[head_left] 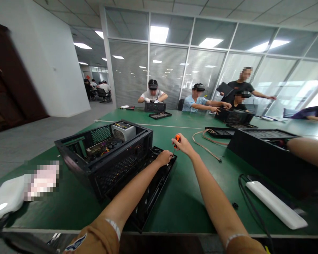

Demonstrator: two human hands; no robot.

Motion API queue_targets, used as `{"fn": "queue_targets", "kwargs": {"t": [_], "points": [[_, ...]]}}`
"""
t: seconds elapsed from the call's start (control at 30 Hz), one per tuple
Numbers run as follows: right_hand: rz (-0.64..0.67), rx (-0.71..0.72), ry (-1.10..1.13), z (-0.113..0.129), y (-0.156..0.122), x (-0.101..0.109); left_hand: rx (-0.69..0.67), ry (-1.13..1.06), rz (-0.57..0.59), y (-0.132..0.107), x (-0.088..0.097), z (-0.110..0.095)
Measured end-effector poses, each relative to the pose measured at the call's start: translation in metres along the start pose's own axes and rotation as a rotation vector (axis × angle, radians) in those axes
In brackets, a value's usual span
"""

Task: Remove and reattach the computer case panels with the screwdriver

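My right hand (184, 144) is closed around the handle of an orange and black screwdriver (177, 138). Its thin shaft points down toward the far end of a black front panel (155, 187) lying on the green table. At that end my left hand (164, 158) is closed, fingertips together near the screwdriver's tip; whatever they pinch is hidden or too small to name. Left of the panel, a black computer case (124, 150) lies on its side with its top side open. A silver power supply (124, 132), a fan and a circuit board show inside it.
On the right stands another black case (265, 158), with a person's arm (310, 153) over it. A cable (205, 148) lies between. White power banks (277, 204) rest at both sides of the table (185, 204). Across it, several people handle other cases.
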State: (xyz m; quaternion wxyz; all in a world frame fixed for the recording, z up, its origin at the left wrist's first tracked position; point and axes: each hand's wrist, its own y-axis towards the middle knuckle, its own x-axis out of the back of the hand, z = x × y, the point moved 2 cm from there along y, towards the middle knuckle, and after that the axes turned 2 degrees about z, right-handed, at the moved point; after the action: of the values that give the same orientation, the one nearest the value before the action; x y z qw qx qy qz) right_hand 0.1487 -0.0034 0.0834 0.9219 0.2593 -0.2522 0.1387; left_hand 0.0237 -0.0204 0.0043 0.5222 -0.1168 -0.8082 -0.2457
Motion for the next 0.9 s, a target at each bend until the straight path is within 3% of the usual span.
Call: {"fn": "queue_targets", "kwargs": {"t": [0.23, 0.6, 0.83, 0.9], "points": [[0.131, 0.019, 0.021, 0.008, -0.001, -0.001, -0.011, -0.005, -0.001, 0.001, 0.0, 0.001], [0.046, 0.006, -0.057, 0.009, 0.001, -0.003, -0.033, -0.027, -0.021, 0.004, -0.002, 0.006], [0.169, 0.022, -0.074, 0.014, -0.003, -0.008, -0.005, -0.067, -0.029, 0.001, 0.002, 0.0], [0.144, 0.024, -0.11, 0.015, -0.004, -0.007, 0.003, -0.08, -0.035, -0.001, 0.005, -0.004]]}}
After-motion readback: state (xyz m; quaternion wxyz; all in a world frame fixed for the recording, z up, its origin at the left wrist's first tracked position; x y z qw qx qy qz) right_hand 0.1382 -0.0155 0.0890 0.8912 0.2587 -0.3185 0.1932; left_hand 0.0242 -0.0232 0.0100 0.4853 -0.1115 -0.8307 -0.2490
